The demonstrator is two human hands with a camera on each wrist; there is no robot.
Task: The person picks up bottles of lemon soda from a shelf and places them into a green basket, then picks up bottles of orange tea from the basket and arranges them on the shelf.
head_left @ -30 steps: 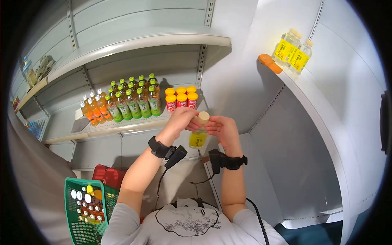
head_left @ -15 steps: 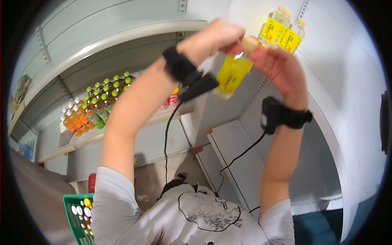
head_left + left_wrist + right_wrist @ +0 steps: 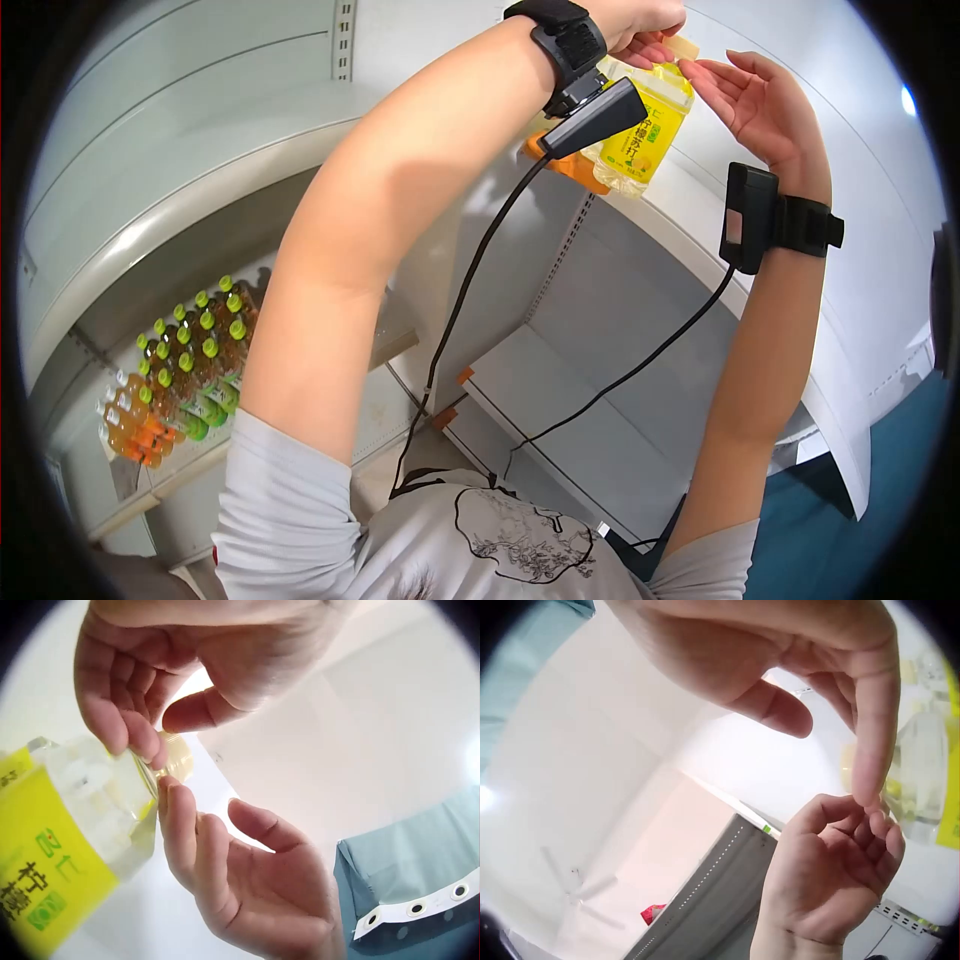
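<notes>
A clear bottle with a yellow label [image 3: 643, 130] and a pale cap [image 3: 682, 47] is at the front of the white upper shelf. My left hand [image 3: 645, 25] has its fingertips on the bottle's neck just below the cap, its thumb held apart. From the other side, my right hand [image 3: 765, 110] touches the neck with nearly straight fingertips, palm turned up and thumb away. In the left wrist view the bottle [image 3: 82, 825] leans between both hands, and another yellow-labelled bottle [image 3: 15, 766] shows behind it.
An orange corner piece [image 3: 570, 165] caps the shelf end beside the bottle's base. Lower left, green-capped bottles [image 3: 200, 345] and orange drink bottles [image 3: 140, 420] stand in rows on another shelf. Black cables run from both wrist cameras. A teal curtain [image 3: 420, 855] hangs at right.
Both hands have carried the bottle up and rightward from before the lower shelf to the upper right shelf. The head view has turned right; the green basket has left it.
</notes>
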